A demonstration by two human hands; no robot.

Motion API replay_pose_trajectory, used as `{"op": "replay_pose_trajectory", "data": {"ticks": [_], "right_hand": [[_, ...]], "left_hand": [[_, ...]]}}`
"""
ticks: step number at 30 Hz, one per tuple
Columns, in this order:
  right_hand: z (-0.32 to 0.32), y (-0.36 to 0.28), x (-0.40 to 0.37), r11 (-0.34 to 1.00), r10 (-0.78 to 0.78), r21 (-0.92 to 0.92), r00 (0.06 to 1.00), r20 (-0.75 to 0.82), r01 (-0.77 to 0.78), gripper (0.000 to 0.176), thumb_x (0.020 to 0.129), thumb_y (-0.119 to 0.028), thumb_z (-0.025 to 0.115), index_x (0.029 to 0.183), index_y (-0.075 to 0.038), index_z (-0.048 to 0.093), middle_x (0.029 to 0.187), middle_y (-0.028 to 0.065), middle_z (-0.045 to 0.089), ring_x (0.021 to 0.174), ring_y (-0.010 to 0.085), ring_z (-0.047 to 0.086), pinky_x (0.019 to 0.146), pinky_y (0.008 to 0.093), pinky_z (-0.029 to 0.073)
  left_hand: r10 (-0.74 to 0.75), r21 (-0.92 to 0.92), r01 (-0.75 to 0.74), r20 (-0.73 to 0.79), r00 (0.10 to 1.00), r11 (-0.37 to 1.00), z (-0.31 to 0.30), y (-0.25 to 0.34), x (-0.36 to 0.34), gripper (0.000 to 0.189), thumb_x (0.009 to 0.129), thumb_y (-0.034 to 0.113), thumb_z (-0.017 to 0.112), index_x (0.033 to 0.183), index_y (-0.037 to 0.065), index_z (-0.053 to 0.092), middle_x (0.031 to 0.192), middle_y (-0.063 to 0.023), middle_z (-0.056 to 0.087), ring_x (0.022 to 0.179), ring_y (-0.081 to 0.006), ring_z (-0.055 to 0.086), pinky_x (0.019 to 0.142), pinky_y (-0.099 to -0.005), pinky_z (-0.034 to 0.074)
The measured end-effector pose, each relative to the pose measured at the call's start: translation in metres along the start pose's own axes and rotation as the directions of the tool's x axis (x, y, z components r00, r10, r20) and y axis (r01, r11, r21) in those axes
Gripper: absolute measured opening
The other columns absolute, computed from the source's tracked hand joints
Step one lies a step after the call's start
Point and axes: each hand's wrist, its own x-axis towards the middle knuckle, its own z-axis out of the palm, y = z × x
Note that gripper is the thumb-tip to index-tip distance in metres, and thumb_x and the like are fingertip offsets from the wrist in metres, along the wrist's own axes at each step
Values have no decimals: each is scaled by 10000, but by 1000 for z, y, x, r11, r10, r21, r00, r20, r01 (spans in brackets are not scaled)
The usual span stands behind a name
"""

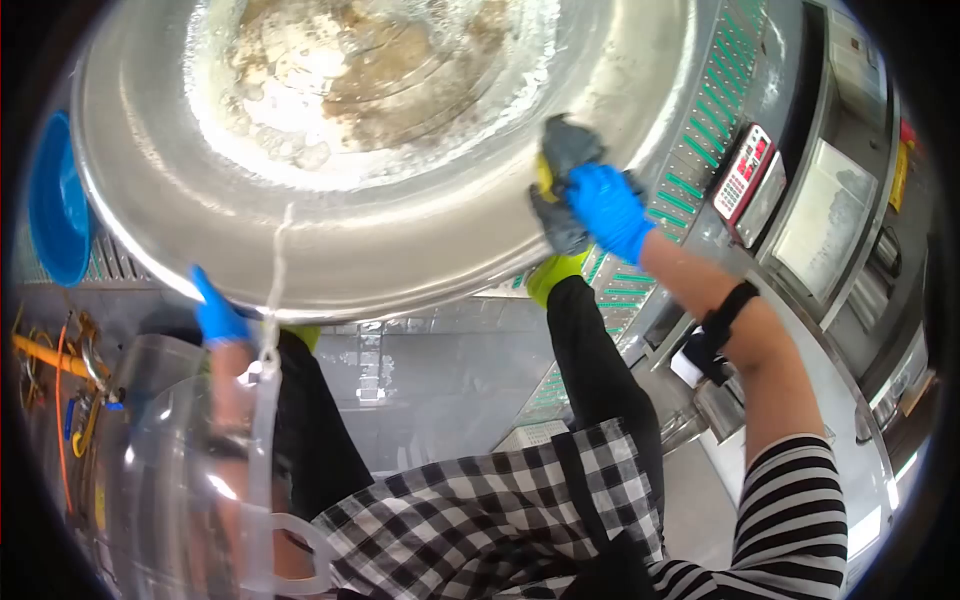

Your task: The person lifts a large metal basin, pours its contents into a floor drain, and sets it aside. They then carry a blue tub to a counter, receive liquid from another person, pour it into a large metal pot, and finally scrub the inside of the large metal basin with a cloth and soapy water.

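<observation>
Scrubbing looks half done: the right hand [608, 208], curled round a sponge [562, 150], presses the steel basin [420, 250] at three o'clock, the left hand [218, 315] clamps its rim at seven, and brown suds [370, 70], probably grease, sit uncleared at twelve.

Head view down (close) onto pan [400, 240].

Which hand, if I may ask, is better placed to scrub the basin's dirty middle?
Probably the right hand: it presses the sponge inside the basin; the left hand only steadies it.
</observation>
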Motion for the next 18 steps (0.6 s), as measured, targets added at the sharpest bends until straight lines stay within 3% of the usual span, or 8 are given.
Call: {"op": "replay_pose_trajectory", "data": {"ticks": [2,6,8,10,12,13,14,18], "right_hand": [[1,-33,4,983,-156,98,987,-24,158,122,735,-159,468,784,-78,544,804,122,507,735,285,497,643,390,395],[26,-128,14,988,-140,60,990,11,139,130,699,-140,468,787,-95,553,785,94,485,786,244,468,677,352,353],[24,-160,18,992,-130,11,991,16,129,129,688,-136,475,785,-104,553,805,92,477,810,246,456,700,370,344],[25,-170,20,992,-128,12,992,-17,128,124,684,-139,479,779,-109,553,816,90,477,816,243,453,706,375,343],[22,-156,13,983,-153,87,983,-104,162,150,659,-130,493,798,-103,541,875,78,475,865,242,455,720,379,353],[21,-140,10,983,-168,67,985,-38,170,146,659,-133,495,794,-105,543,868,70,479,858,241,460,722,378,358],[19,-118,7,983,-182,45,983,27,180,142,659,-137,497,789,-108,545,861,62,484,850,240,464,723,376,362],[-1,-14,11,993,60,-111,995,84,-50,115,668,-149,496,741,-74,545,812,87,516,791,227,509,659,364,390]], "left_hand": [[-84,-301,178,302,950,937,24,-98,-41,560,833,447,382,1216,41,336,1174,-124,416,1028,-244,444,871,-365,369],[-254,-486,352,258,932,800,107,-155,-127,546,816,442,432,1175,33,388,1116,-117,463,961,-223,482,830,-342,399],[-409,-269,334,-302,861,903,103,-128,-112,498,800,432,470,1042,-3,487,1000,-99,521,834,-197,516,722,-322,434],[-243,-176,211,-182,953,962,57,-115,-79,439,795,416,490,892,-10,534,765,-56,528,607,-167,485,552,-297,429],[136,-98,-146,-103,985,984,-29,-155,41,424,804,370,501,977,-17,520,647,-36,514,453,-159,425,430,-298,396],[299,150,-294,-12,954,944,-58,-128,44,491,786,391,520,1014,-43,513,746,-74,563,501,-173,476,473,-310,419],[0,47,11,-218,976,999,-27,-62,11,544,760,415,544,992,-76,518,795,-99,575,531,-185,505,501,-330,438],[76,185,-61,-73,994,981,-61,47,71,582,719,432,582,990,-79,517,947,-118,555,776,-210,560,684,-321,467]]}}
